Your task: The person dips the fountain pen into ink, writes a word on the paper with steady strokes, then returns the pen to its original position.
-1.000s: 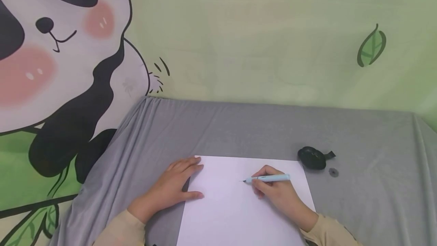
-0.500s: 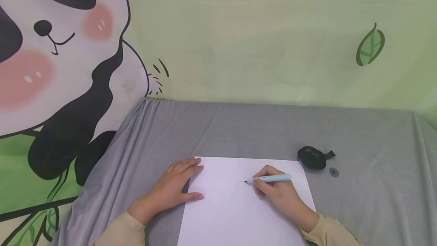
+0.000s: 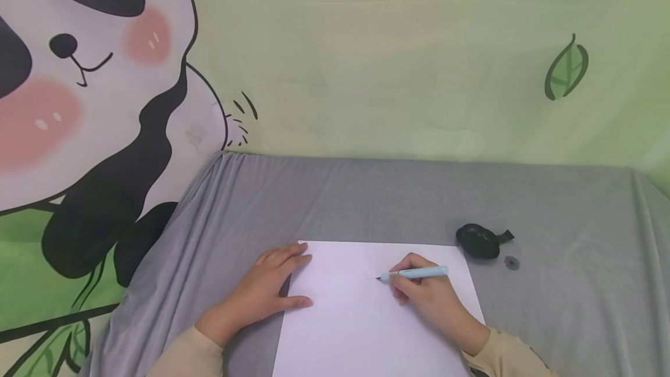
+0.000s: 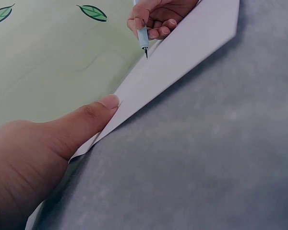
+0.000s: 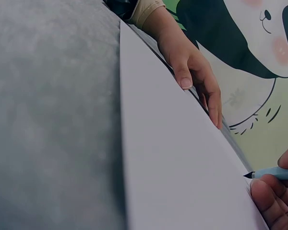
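Observation:
A white sheet of paper (image 3: 335, 324) lies flat before me. My left hand (image 3: 259, 290) rests at its left edge, with thumb and fingertips touching the sheet. In the left wrist view that thumb (image 4: 93, 117) presses on the paper's edge. My right hand (image 3: 431, 292) pinches a light blue fountain pen (image 3: 419, 272) between thumb and fingers, the barrel slanting low to the right. Its dark nib (image 5: 248, 175) meets the paper in the right wrist view. A short, thin line (image 3: 371, 278) runs left from the nib in the head view.
A black rounded object with a short tab (image 3: 478, 242) sits by the paper's far right corner. Beside it lies a small grey disc (image 3: 512, 263). Grey cloth (image 3: 398, 202) covers the table, and a panda-printed backdrop (image 3: 366, 74) hangs behind.
The pen and right hand have slid slightly to the right, and the thin line behind the nib is a little longer. My left hand stays in place on the sheet.

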Available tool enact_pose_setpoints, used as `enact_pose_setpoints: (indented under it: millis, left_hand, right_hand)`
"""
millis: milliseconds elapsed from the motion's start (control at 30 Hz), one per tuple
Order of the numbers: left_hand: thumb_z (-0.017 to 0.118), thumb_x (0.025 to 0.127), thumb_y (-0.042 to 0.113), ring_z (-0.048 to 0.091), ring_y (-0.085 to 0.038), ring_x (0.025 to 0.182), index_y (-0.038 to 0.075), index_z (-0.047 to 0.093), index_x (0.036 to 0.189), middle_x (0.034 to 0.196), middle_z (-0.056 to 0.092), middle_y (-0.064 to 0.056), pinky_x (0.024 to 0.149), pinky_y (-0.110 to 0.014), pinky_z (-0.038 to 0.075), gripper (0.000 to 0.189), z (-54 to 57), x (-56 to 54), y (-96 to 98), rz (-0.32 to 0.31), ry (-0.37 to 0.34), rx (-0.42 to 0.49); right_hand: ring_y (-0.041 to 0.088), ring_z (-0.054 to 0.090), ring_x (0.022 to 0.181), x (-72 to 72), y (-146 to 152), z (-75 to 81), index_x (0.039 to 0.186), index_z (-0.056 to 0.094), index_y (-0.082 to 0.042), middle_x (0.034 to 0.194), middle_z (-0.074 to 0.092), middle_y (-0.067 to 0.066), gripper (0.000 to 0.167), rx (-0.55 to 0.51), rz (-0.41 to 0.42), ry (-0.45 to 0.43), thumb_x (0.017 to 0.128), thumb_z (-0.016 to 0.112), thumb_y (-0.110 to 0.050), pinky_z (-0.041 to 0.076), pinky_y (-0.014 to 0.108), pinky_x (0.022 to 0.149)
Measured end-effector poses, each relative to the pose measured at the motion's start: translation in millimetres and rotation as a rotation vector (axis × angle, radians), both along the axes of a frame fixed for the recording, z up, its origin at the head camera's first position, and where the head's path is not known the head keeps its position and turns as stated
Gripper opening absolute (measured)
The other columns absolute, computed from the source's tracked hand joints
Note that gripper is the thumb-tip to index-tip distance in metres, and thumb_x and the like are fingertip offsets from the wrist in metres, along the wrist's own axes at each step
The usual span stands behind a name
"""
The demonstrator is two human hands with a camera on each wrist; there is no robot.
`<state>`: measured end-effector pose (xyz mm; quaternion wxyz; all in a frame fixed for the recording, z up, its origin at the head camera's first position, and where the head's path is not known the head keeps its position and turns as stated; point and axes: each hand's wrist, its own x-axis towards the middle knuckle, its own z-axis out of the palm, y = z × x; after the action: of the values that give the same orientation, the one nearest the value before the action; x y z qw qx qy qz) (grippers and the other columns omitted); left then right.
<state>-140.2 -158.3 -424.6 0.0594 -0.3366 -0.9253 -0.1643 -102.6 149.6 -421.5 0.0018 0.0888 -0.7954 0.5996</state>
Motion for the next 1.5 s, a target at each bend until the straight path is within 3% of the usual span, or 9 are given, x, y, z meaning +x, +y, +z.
enact_pose_setpoints:
  millis: [667, 1133, 1500]
  left_hand:
    - [0.073, 0.077, 0.051, 0.044, -0.030, 0.135, 0.008, 0.055, 0.133, 0.145, 0.048, -0.010, 0.111, -0.049, 0.035, 0.074, -0.9, -0.5, -0.7, 0.011, -0.019, -0.018]
    - [0.074, 0.075, 0.051, 0.047, -0.030, 0.133, 0.008, 0.056, 0.132, 0.144, 0.050, -0.010, 0.110, -0.048, 0.036, 0.073, 0.9, -0.2, -0.2, -0.001, 0.009, -0.024]
    - [0.075, 0.075, 0.049, 0.048, -0.030, 0.131, 0.007, 0.057, 0.131, 0.142, 0.051, -0.011, 0.109, -0.048, 0.037, 0.073, 2.4, 1.7, 0.7, -0.003, 0.020, -0.009]
  right_hand:
    - [0.005, 0.056, 0.053, -1.6, 1.9, -1.0, 0.088, 0.060, 0.005, 0.067, 0.064, 0.012, 0.009, 0.001, -0.034, -0.009, 0.086, 0.064, -0.002, 0.053, 0.023, 0.053]
    - [0.007, 0.057, 0.052, 0.3, 2.2, 1.7, 0.086, 0.060, 0.005, 0.066, 0.064, 0.010, 0.006, 0.018, -0.093, -0.049, 0.085, 0.063, 0.000, 0.054, 0.024, 0.053]
    - [0.006, 0.057, 0.052, 1.0, 3.5, 2.5, 0.085, 0.060, 0.005, 0.065, 0.064, 0.010, 0.006, 0.017, -0.100, -0.026, 0.084, 0.063, 0.001, 0.053, 0.023, 0.051]
